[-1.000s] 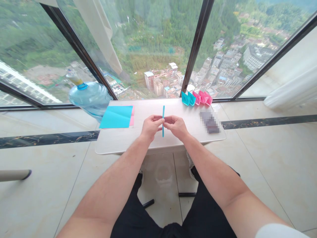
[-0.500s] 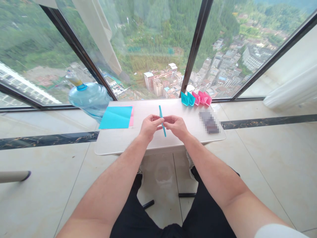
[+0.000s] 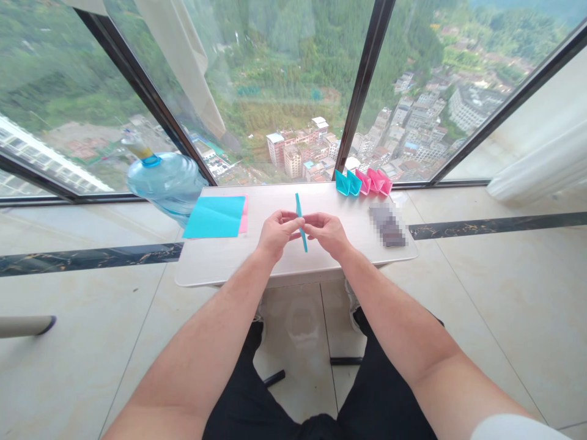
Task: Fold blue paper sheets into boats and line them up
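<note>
A folded piece of blue paper [image 3: 304, 242] stands edge-on between my hands, just above the middle of the white table [image 3: 247, 263]. My left hand [image 3: 277, 232] pinches it from the left side, thumb and fingers at its middle. From the right, my right hand [image 3: 326, 232] grips the same paper at about the same height. The fingertips of both hands meet around it and hide its central part. To the left lie flat sheets, a blue one [image 3: 215, 217] on top of a pink one [image 3: 244, 214].
At the table's back right stand folded paper boats, blue ones [image 3: 347, 183] beside pink ones [image 3: 373, 181]. A blurred-out flat object [image 3: 389, 225] lies near the right edge. A large water bottle [image 3: 165, 183] leans behind the left corner, by the window [image 3: 284, 91].
The top end of the folded blue paper has tilted very slightly. Both hands keep their hold, almost in the same place.
</note>
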The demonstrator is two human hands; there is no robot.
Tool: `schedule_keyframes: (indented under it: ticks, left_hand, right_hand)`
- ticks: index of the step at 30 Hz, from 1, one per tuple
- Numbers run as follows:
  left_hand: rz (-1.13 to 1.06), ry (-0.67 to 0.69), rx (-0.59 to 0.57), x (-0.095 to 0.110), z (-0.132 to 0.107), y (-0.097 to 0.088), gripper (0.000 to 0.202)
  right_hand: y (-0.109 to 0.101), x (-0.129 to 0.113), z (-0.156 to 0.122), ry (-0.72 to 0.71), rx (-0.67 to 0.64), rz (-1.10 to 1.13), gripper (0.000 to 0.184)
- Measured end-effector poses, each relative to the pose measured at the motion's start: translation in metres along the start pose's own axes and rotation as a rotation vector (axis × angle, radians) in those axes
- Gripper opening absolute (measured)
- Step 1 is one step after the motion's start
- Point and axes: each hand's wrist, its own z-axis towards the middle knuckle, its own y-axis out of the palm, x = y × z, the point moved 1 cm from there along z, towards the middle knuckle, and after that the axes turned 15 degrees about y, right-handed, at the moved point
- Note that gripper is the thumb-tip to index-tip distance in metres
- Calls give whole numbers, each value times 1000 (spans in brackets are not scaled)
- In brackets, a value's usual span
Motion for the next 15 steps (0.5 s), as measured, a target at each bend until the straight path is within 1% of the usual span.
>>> schedule_keyframes:
  ticks: [5,7,9,15]
  left_hand:
    - [-4,0,-15,1,1,0,62]
    - [-4,-3,-33,2,1,0,62]
    - [-2,-4,-44,3,0,1,57]
    - [4,-4,-31,3,0,1,56]
  right_hand:
    - [0,-1,-1,-10,-19,-16,38]
    - [0,-2,-1,-10,-18,-24,39]
    - [0,-2,-1,-9,-12,-34,39]
    - [1,-2,0,-8,1,-52,37]
